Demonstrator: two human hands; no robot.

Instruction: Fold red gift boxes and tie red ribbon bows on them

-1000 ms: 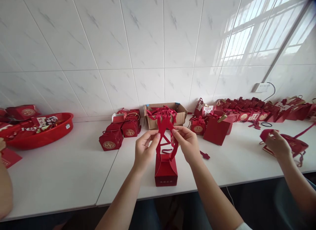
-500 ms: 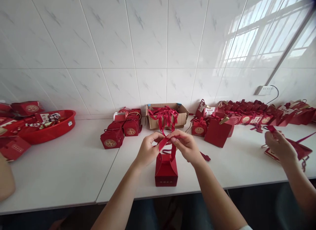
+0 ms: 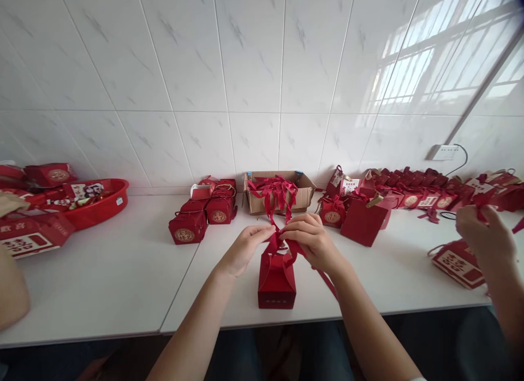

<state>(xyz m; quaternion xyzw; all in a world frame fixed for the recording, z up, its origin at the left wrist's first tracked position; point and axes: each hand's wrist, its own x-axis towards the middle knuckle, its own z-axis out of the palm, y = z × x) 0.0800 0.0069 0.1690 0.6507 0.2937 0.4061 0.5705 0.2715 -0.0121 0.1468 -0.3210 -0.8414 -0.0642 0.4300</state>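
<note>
A small red gift box (image 3: 277, 285) stands upright near the table's front edge, in front of me. Red ribbon (image 3: 273, 243) rises from its top, crossed over itself above the box. My left hand (image 3: 242, 251) pinches the ribbon from the left with thumb and forefinger. On the right, my right hand (image 3: 313, 242) is closed on the ribbon, its fingers bent over the crossing. One ribbon tail trails down to the right beneath that hand. The exact form of the loop is partly hidden by my fingers.
Behind my hands sits a cardboard box (image 3: 279, 206) of red ribbons. Finished-looking red boxes (image 3: 188, 222) stand left, more boxes (image 3: 365, 220) right. A red basin (image 3: 100, 212) holds packets at far left. A co-worker's hand (image 3: 487, 233) works at the right beside another box (image 3: 457, 263).
My right hand has turned, its fingers now folding over the ribbon crossing. My left hand has shifted slightly left. At the right, the co-worker's hand has lifted away from their box.
</note>
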